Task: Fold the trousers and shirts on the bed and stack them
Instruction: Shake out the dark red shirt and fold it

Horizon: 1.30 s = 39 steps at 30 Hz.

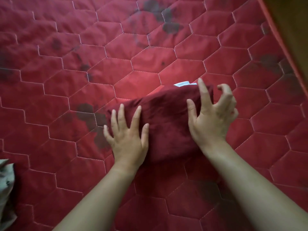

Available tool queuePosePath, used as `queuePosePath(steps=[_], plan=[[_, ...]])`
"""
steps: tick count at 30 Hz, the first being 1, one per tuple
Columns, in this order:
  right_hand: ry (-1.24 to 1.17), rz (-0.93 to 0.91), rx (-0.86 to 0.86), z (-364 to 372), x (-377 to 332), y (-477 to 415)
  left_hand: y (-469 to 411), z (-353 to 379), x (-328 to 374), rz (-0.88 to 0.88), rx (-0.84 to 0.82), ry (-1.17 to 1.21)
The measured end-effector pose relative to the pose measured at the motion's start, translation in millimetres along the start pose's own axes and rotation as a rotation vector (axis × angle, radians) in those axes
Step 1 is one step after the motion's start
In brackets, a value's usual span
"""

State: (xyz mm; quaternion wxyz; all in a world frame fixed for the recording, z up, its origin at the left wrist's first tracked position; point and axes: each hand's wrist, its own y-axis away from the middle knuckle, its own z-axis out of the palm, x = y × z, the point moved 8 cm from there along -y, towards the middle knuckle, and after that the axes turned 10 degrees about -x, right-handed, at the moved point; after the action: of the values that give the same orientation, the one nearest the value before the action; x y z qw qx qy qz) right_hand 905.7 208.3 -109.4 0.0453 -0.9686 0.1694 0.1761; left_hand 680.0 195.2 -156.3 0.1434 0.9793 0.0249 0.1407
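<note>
A dark maroon garment (166, 117), folded into a compact bundle, lies on the red quilted bed (83, 72). A white label (181, 84) peeks out at its far edge. My left hand (128, 135) rests flat on the bundle's near left part with the fingers spread. My right hand (211, 117) is over the bundle's right end, fingers apart and curled, holding nothing that I can see.
A pale grey-beige cloth (5, 189) shows at the left edge of the view. The bed's right edge with orange piping (281, 42) runs diagonally at the upper right, a brown surface beyond it. Dark stains mark the quilt.
</note>
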Motion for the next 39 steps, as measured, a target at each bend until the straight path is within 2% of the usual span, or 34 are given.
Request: queuePosePath(steps=[3, 6, 9, 14, 19, 23, 28, 33, 39], plan=[[-0.005, -0.112, -0.099, 15.9, -13.1, 8.8, 0.6, -1.1, -17.5, -0.157, 0.005, 0.053], [-0.030, -0.053, -0.261, 42.8, 1.3, 12.9, -2.7, 6.9, -26.3, -0.253, -0.033, 0.179], [-0.070, -0.043, -0.303, 57.1, 11.6, 13.3, -9.3, 16.1, -24.2, -0.292, -0.060, 0.220], [-0.110, -0.023, -0.332, 66.3, 14.9, 10.1, -13.9, 16.7, -18.0, -0.263, -0.026, 0.333], [-0.182, -0.022, -0.368, 63.4, 15.0, 7.0, -10.6, 14.3, -9.6, -0.259, -0.075, 0.261], [-0.175, 0.016, -0.323, 62.2, 9.2, 8.9, -14.4, 17.7, -13.0, -0.318, -0.105, 0.238], [-0.262, 0.086, -0.338, 67.9, 10.4, 21.5, -17.1, 19.0, -24.6, -0.314, -0.066, 0.362], [-0.357, 0.135, -0.367, 63.3, 14.5, 35.1, -14.1, 16.0, -39.1, -0.300, -0.112, 0.522], [-0.379, 0.134, -0.338, 14.6, -4.0, 77.6, 42.5, -33.0, -43.3, -0.243, 0.009, 0.610]])
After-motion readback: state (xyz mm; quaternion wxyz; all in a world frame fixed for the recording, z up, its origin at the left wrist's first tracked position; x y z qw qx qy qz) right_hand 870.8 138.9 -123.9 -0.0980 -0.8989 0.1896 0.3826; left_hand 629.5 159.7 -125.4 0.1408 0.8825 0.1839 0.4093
